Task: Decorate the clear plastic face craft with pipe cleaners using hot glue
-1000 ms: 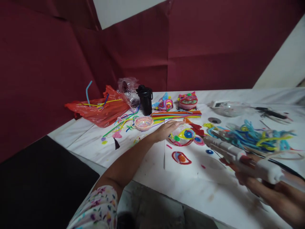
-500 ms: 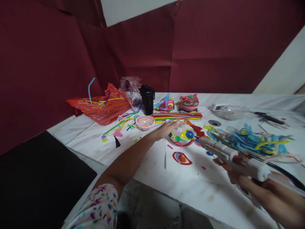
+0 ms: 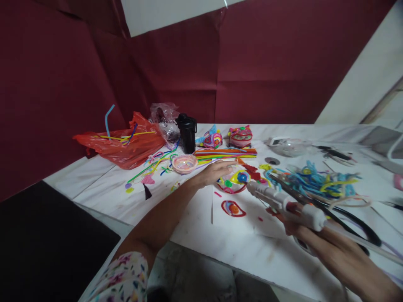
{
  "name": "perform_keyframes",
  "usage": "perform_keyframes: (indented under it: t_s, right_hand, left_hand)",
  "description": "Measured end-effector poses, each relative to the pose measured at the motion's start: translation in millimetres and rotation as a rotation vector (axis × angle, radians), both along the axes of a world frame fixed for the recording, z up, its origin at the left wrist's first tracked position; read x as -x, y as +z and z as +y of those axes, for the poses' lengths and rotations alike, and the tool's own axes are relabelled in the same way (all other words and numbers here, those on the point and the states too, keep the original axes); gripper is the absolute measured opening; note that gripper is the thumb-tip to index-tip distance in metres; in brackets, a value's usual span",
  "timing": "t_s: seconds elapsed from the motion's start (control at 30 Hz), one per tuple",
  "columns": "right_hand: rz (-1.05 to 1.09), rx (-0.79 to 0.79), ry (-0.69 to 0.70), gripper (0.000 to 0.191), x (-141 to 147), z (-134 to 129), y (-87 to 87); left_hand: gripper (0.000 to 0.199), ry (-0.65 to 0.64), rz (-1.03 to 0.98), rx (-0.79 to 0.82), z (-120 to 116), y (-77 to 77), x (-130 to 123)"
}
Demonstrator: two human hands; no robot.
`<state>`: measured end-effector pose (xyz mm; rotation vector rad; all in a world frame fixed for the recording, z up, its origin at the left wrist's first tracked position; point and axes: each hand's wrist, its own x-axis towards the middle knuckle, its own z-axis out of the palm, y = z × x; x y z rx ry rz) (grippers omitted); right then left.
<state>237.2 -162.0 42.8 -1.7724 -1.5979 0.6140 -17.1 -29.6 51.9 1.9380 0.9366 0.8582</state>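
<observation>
My left hand (image 3: 215, 173) reaches over the left and far side of a round craft piece (image 3: 233, 183) and holds it on the table. Yellow, blue, green and red pipe-cleaner shapes cover that piece; its far part is hidden behind my fingers. In my right hand (image 3: 299, 230) is a white hot glue gun (image 3: 283, 202), fingers wrapped around its handle. The nozzle points at the blue round shape on the craft piece's right side; whether it touches cannot be seen. Just in front lies a red-outlined eye shape (image 3: 233, 208) with an orange centre.
Behind are pipe cleaners (image 3: 226, 154), a pink bowl (image 3: 184, 164), a black bottle (image 3: 188, 133) and two decorated pieces (image 3: 240, 136). A red plastic bag (image 3: 126, 147) sits left. Tangled pipe cleaners (image 3: 333, 182) and black-handled scissors (image 3: 352, 220) lie right, near the gun's cord.
The view has turned slightly right, so the table things appear shifted left. Both hands keep their hold, and the glue gun stays pointed at the craft piece.
</observation>
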Motion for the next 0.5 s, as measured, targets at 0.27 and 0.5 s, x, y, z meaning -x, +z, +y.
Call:
perform_keyframes:
  t_s: [0.27, 0.5]
  right_hand:
    - [0.016, -0.093, 0.186, 0.047, 5.3, 1.1, 5.1]
    - [-0.032, -0.159, 0.241, 0.035, 11.5, 3.3, 16.7]
  left_hand:
    - [0.056, -0.01, 0.147, -0.172, 0.0, -2.8, 2.6]
    - [0.06, -0.012, 0.203, -0.231, -1.9, -0.3, 1.1]
